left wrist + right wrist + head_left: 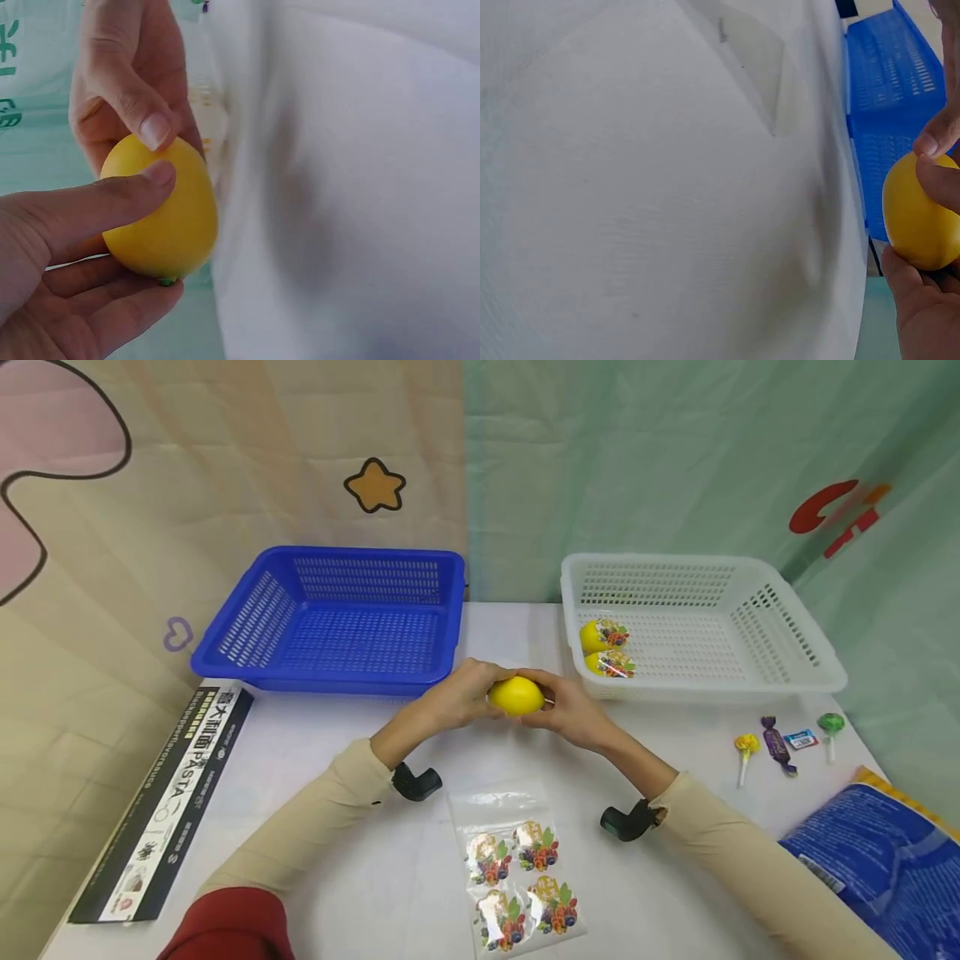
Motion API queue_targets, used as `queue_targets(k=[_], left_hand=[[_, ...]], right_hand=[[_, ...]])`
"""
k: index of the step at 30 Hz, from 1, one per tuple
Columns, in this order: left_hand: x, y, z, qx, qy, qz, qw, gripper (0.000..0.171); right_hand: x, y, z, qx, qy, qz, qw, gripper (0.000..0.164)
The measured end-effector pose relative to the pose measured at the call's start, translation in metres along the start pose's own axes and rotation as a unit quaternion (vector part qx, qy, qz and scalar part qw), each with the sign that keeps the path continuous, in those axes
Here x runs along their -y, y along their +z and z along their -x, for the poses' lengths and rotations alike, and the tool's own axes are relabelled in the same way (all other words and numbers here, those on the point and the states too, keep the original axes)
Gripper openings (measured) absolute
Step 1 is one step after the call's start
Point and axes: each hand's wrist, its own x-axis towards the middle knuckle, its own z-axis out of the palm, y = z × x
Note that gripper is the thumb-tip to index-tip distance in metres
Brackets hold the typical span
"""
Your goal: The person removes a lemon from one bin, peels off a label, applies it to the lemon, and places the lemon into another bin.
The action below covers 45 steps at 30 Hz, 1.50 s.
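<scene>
Both hands hold one yellow lemon [516,696] above the white table, between the two baskets. My left hand [461,693] grips it from the left, thumb across its side and fingers beneath, as the left wrist view shows. From the other side my right hand [573,714] holds it, its thumb tip pressed on the skin near the left thumb. A small green tip [169,281] shows at one end of the lemon. Below the hands lies a clear sheet [495,806] bearing several round fruit-print stickers [553,903].
A blue basket [330,681] stands at back left. The white basket [712,693] at back right contains two lemons [592,635] with fruit stickers. Wrapped candies and lollipops [746,743] lie at right, near a blue bag [877,860]. A long pasta box [161,810] lies at left.
</scene>
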Motion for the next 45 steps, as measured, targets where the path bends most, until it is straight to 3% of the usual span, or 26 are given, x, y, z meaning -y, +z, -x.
queue_targets(k=[5,11,16,19,21,23,26,30,33,38,45], left_hand=[[0.009,0.016,0.004,0.004,-0.005,0.020,0.9998,0.055],[0.015,0.023,0.006,-0.011,-0.014,0.044,0.9989,0.057],[0.015,0.026,0.004,-0.007,-0.033,0.044,0.9984,0.059],[0.013,0.024,0.004,-0.006,-0.041,0.041,0.9983,0.060],[0.013,0.022,0.006,-0.011,-0.043,0.034,0.9984,0.061],[0.013,0.020,0.007,-0.016,-0.041,0.026,0.9987,0.061],[0.014,0.019,0.009,-0.021,-0.035,0.016,0.9991,0.062],[0.014,0.020,0.010,-0.021,-0.031,0.011,0.9993,0.064],[0.013,0.020,0.010,-0.017,-0.030,0.009,0.9994,0.062],[0.010,0.017,0.013,-0.013,-0.019,0.014,0.9996,0.056],[0.010,0.011,0.020,-0.038,0.027,0.062,0.9970,0.038]], right_hand=[[-0.015,0.006,0.000,0.014,0.009,0.015,1.000,0.065],[-0.018,0.007,0.000,0.011,0.017,0.045,0.999,0.069],[0.000,-0.003,0.026,-0.032,0.010,0.157,0.987,0.073],[0.007,-0.007,0.047,-0.061,-0.043,0.212,0.975,0.061],[0.008,-0.006,0.058,-0.040,-0.079,0.219,0.972,0.052],[0.005,0.000,0.066,0.008,-0.098,0.223,0.970,0.051],[0.000,0.012,0.073,0.079,-0.084,0.233,0.966,0.062],[-0.004,0.025,0.076,0.114,-0.069,0.258,0.957,0.067],[-0.005,0.027,0.074,0.117,-0.070,0.251,0.958,0.052],[0.001,0.016,0.067,0.095,-0.063,0.190,0.975,0.027],[0.013,-0.005,0.056,0.015,-0.012,0.144,0.989,0.021]])
